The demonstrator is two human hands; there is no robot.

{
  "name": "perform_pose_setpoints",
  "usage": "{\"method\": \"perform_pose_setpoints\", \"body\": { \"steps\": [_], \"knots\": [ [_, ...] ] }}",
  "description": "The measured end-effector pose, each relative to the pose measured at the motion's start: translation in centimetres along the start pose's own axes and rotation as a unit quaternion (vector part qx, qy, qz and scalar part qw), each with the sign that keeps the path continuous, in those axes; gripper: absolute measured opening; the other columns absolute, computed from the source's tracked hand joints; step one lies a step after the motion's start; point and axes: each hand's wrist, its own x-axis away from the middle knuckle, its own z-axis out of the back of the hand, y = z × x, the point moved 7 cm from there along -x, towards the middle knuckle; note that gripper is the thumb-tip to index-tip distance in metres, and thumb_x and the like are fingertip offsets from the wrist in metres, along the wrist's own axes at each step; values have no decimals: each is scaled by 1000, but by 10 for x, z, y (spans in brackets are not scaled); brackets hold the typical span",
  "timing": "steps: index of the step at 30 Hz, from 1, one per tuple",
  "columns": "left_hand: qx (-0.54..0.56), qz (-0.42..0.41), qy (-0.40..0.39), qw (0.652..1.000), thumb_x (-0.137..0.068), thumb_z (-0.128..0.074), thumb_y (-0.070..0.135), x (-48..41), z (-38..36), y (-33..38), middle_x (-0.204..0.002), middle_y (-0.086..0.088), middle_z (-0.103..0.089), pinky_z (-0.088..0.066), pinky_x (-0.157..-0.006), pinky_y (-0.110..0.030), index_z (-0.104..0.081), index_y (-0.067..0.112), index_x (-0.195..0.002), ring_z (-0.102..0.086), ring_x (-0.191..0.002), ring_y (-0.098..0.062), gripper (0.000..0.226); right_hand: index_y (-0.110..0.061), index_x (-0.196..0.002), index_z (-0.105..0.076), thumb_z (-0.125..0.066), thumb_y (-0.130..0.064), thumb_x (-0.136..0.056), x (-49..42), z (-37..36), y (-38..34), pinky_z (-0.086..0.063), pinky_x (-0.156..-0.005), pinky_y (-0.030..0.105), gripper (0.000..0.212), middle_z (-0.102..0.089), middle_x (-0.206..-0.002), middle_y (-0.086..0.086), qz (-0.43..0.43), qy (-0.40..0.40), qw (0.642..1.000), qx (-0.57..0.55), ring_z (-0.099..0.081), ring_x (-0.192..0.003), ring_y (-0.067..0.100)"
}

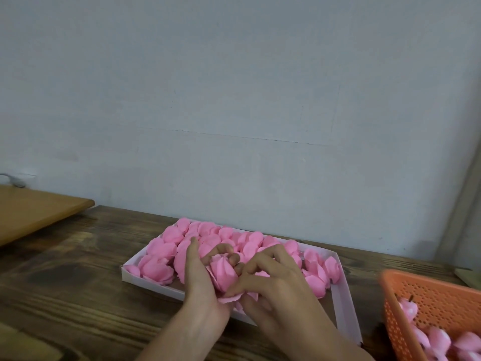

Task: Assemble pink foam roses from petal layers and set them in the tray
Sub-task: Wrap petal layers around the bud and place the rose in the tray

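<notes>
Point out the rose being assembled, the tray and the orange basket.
rose (223,272): head view, spiral centre.
tray (345,308): head view, bare right side.
orange basket (429,290): head view, perforated wall.

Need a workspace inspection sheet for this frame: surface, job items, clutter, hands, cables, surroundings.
Surface: dark wooden table.
Job's things: tray packed with pink foam flowers, near right corner bare; rose held over it; orange basket with pink buds.
Clutter: lighter wooden board, far left.
Hands: left hand grips the rose; right hand pinches its outer petal layer.
Cables: what looks like a grey cable, by the wall.
Surroundings: plain pale wall.
</notes>
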Motion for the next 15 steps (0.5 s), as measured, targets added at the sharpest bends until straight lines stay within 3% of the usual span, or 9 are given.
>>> {"method": "perform_pose_setpoints", "body": {
  "steps": [3,7,11,15],
  "knots": [
    [-17,-9,-10,1000,-90,-46,74,0,-1,0,-60,-6,-57,-44,-62,-30,-64,14,-53,-54,-54,-23,73,-47,-94,-79,-61,-43,-86,-1,1,0,-40,-88,20,21,-61,-92,-18,-4,-2,1000,-9,-51,-97,11],
    [-37,-11,-25,999,-89,-44,77,0,-4,-4,-64,-8,-59,-48,-66,-34,-67,14,-57,-57,-56,-26,75,-44,-94,-79,-66,-35,-85,-1,1,2,-47,-83,29,18,-63,-89,-20,-2,12,1000,-5,-49,-94,8],
    [-37,-27,-59,997,-90,-51,71,3,-11,-10,-65,-11,-56,-42,-63,-32,-66,11,-66,-52,-57,-25,66,-36,-87,-73,-78,-40,-75,0,8,6,-47,-73,21,14,-65,-82,-26,-44,73,996,7,-47,-87,2],
    [-20,-25,-77,997,-90,-56,66,9,-15,-15,-69,-15,-61,-57,-66,-38,-68,9,-75,-63,-68,-31,59,-33,-81,-64,-79,-42,-71,3,16,9,-48,-64,22,20,-58,-79,-27,-75,131,989,-3,-50,-82,6]
  ]
}}
